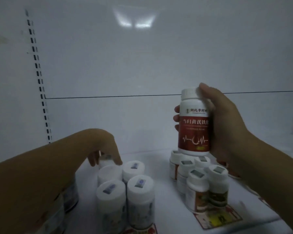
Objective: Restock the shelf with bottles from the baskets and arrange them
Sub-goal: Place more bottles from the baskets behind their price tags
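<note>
The red-labelled bottle (194,122) is hanging upright in the right hand (227,125), fingers (177,118) clamping its body, just above the right cluster of bottles (200,179). Lowered carelessly, its base could be clipping the caps beneath those fingers and toppling the packed group. The left hand (105,146) is covering a rear bottle (106,157); whether its fingers are pinching it is too blurred to tell.

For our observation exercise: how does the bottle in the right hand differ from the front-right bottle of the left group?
The held bottle is gripped by the right hand; the shelf bottle stands untouched on the shelf. The held bottle's label is dark red; the shelf bottle's is pale. The held bottle's cap is narrower than its body; the shelf bottle's is as wide. Both are upright with white caps.
</note>
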The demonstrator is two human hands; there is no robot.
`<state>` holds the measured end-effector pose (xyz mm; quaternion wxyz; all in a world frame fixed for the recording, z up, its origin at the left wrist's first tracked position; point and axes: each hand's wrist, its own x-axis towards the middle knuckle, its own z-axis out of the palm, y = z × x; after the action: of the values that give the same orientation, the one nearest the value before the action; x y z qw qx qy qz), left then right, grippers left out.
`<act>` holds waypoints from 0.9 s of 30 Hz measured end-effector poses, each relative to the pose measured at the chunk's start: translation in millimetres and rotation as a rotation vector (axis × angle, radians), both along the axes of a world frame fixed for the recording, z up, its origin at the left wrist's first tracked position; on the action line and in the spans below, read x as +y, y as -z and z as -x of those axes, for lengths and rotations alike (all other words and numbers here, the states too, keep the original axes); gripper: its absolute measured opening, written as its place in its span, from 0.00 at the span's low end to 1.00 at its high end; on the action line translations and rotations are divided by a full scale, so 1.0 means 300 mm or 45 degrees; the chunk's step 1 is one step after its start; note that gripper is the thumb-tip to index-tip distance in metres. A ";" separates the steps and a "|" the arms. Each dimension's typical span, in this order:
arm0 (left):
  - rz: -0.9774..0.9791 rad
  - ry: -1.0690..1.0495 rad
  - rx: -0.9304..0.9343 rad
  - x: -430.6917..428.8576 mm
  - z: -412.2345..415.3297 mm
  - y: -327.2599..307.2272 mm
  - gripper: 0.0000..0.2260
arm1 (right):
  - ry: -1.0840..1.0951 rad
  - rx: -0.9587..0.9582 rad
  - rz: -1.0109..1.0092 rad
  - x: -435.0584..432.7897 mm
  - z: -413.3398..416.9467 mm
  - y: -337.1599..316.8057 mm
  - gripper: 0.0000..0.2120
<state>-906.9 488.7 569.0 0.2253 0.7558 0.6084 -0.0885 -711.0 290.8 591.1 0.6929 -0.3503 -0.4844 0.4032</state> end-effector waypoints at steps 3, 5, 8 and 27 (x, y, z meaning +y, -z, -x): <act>-0.029 -0.039 0.060 -0.019 -0.011 -0.029 0.26 | 0.022 -0.095 -0.012 -0.020 -0.094 -0.019 0.25; -0.189 -0.022 0.089 -0.058 -0.042 -0.062 0.26 | 0.053 -0.181 -0.043 -0.048 -0.176 -0.040 0.28; -0.522 0.096 -0.175 -0.187 -0.172 -0.127 0.16 | 0.104 -0.270 -0.098 -0.109 -0.337 -0.058 0.28; -0.653 0.593 -1.079 -0.568 -1.059 -0.210 0.20 | 0.300 -0.757 -0.199 -0.095 -0.899 -0.077 0.13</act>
<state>-589.2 318.4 631.9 0.2337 0.8707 0.2830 0.3275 -441.1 262.2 614.3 0.5878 -0.4521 -0.6510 0.1622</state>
